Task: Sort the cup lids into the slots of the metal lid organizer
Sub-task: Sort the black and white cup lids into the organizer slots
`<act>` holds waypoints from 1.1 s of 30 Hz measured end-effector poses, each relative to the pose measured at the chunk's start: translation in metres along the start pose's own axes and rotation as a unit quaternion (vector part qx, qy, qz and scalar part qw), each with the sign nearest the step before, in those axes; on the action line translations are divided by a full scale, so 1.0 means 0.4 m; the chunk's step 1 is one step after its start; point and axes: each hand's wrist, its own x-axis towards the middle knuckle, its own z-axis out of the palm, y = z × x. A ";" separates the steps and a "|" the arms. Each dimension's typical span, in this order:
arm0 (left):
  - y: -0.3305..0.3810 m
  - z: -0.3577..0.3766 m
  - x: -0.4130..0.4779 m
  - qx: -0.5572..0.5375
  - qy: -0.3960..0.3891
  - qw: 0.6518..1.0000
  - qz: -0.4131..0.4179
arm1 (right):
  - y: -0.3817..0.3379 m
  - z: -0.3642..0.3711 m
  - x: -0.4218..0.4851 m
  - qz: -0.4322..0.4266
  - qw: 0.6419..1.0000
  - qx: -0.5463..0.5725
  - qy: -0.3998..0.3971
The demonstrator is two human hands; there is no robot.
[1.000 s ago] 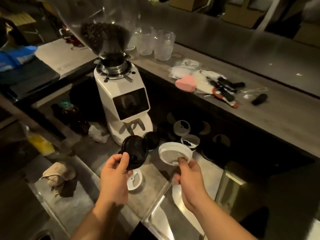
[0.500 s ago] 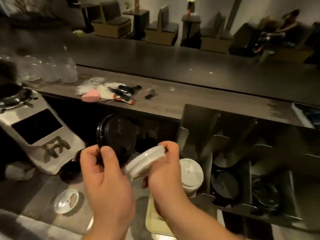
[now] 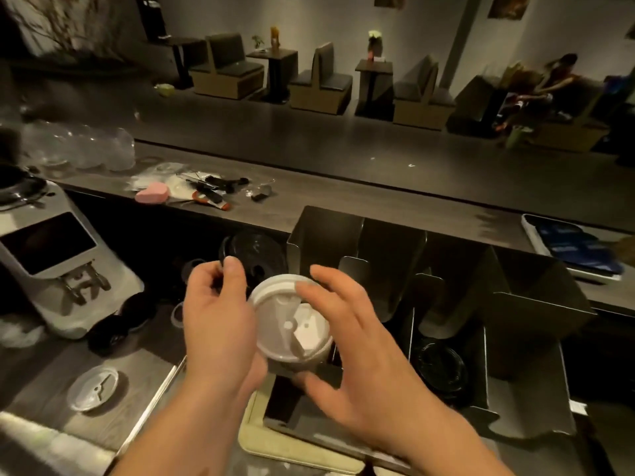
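Two lids are in play. One white lid (image 3: 288, 324) lies flat, top up, at the centre of the frame on what looks like a white stack in the leftmost slot of the organizer (image 3: 326, 235). The right hand (image 3: 360, 355) is spread wide about it, fingers (image 3: 309, 286) nearly straight, the index tip at the lid's upper rim and the thumb below the stack. It is curled round nothing and seems to have no grip.

Just up and left of it, the black lid (image 3: 261, 252) stands almost upright with its face toward the camera. The left hand (image 3: 216, 321) pinches it at its left rim between thumb and fingertips.

Black lids (image 3: 443, 369) lie in the next slot to the right, lower right of centre. So the held black lid's place seems to be rightward and down, beyond the white stack and the right hand. The right hand is nearer that slot. The left would have to cross over the white stack, and the lid would have to tip from upright to flat.

On the desk, a clear lid (image 3: 92, 386) lies at lower left, more black lids (image 3: 117, 328) beside the grinder (image 3: 51, 262), and a phone (image 3: 577, 249) at right.
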 end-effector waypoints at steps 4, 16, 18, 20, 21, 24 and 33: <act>0.012 0.007 -0.020 0.027 -0.024 0.999 0.020 | 0.019 -0.010 0.013 -0.064 0.994 -0.086 -0.006; -0.003 -0.010 0.095 -0.072 -0.002 0.997 -0.004 | 0.076 0.019 0.045 0.223 0.972 0.006 0.065; -0.012 -0.012 0.113 -0.081 -0.004 0.997 -0.004 | 0.073 0.040 0.066 0.230 0.970 -0.058 0.051; -0.020 -0.015 0.131 -0.078 -0.008 0.997 0.006 | 0.060 0.074 0.086 0.220 0.964 -0.146 0.010; -0.024 -0.018 0.142 -0.080 -0.006 0.997 0.006 | 0.055 0.092 0.093 0.213 0.960 -0.180 -0.005; -0.037 -0.035 0.170 -0.089 0.002 0.996 -0.003 | 0.058 0.143 0.107 0.238 0.931 -0.273 -0.054; -0.052 -0.056 0.225 -0.105 -0.042 0.993 -0.027 | 0.072 0.148 0.151 0.310 0.888 -0.296 -0.164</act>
